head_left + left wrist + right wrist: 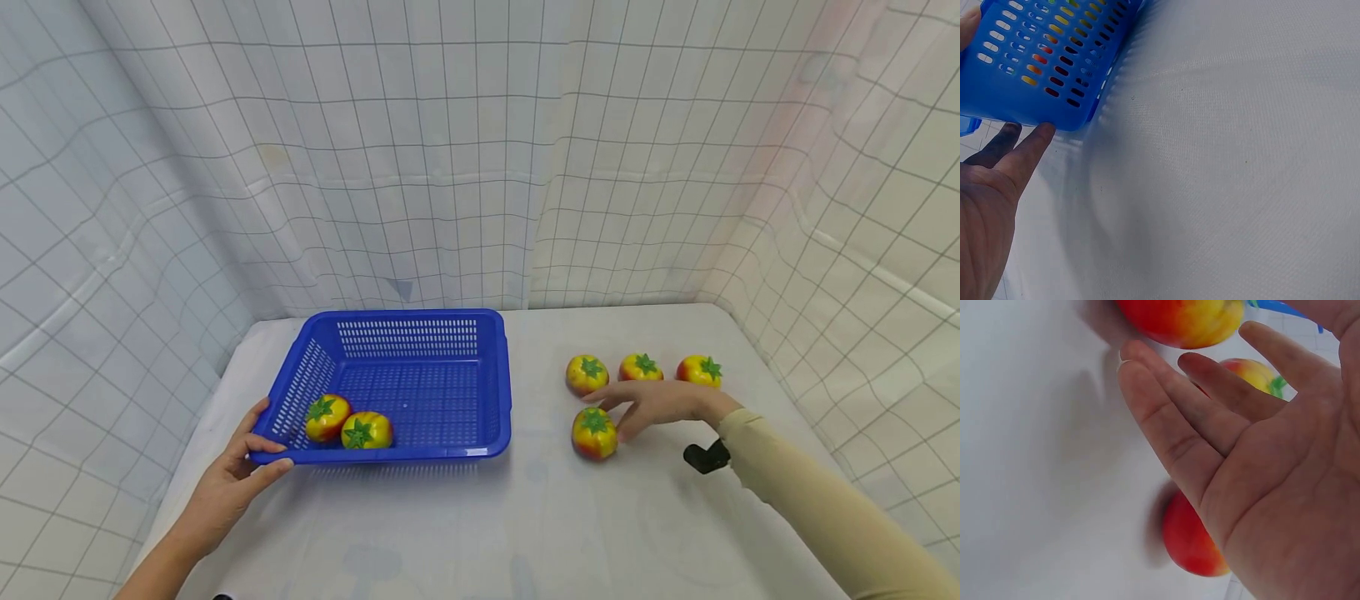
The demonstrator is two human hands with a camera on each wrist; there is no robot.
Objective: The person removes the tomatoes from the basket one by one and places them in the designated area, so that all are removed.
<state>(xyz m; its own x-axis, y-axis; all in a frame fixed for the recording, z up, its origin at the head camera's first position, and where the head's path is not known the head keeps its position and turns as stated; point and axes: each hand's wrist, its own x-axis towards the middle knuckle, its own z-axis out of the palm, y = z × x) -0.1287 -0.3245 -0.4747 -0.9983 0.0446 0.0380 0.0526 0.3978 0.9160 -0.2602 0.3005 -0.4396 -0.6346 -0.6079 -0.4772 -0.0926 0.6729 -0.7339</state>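
My left hand grips the front left corner of a blue plastic basket, its fingers around the rim. In the left wrist view, fingertips touch the basket's perforated wall. Two yellow-red toy fruits with green leafy tops, one beside the other, lie in the basket's front left part. My right hand is over the table, its fingers spread beside the nearest loose toy fruit. In the right wrist view its palm shows with nothing held.
Behind the right hand, three more toy fruits, a left, a middle and a right one, form a row on the white table. A black object is by the right wrist. Checked white curtains surround the table.
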